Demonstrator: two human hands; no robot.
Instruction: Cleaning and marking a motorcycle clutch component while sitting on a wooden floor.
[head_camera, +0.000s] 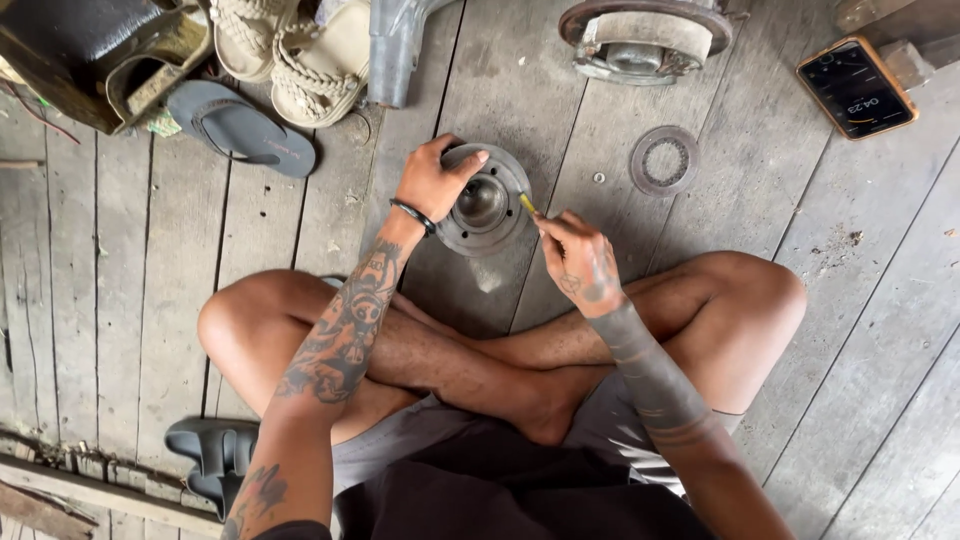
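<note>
Item: round grey metal hub (487, 203), a flanged disc with a domed, hollow centre, lying flat on the wooden plank floor (860, 330) directly in front of the seated person's crossed legs (500, 355). Left hand (432, 180): draped over the hub's upper-left rim, fingers curled down around the edge in a steadying grip, a dark band at the wrist. Right hand (580, 260): just right of and below the hub, fingers pressed together in a pinch on a slim yellow-tipped tool (527, 203), whose long axis runs diagonally up-left from the hand toward the hub; the tip sits at the hub's right rim, though actual contact cannot be told. The left hand is the nearer to the hub, resting on it; the right stands just off its edge. Hub centre: an open bowl-like recess, contents not discernible. Surroundings, relative to the hub: a thin toothed metal ring (665, 160) to the right, lying flat; a tiny washer (598, 178) between ring and hub; a large rusted drum-shaped part (645, 38) above and right; a phone in an orange case (857, 88) far right; a grey metal casting (395, 45) above; woven sandals (295, 50) and a blue flip-flop (240, 125) up-left; a dark slide sandal (213, 455) well below-left.
</note>
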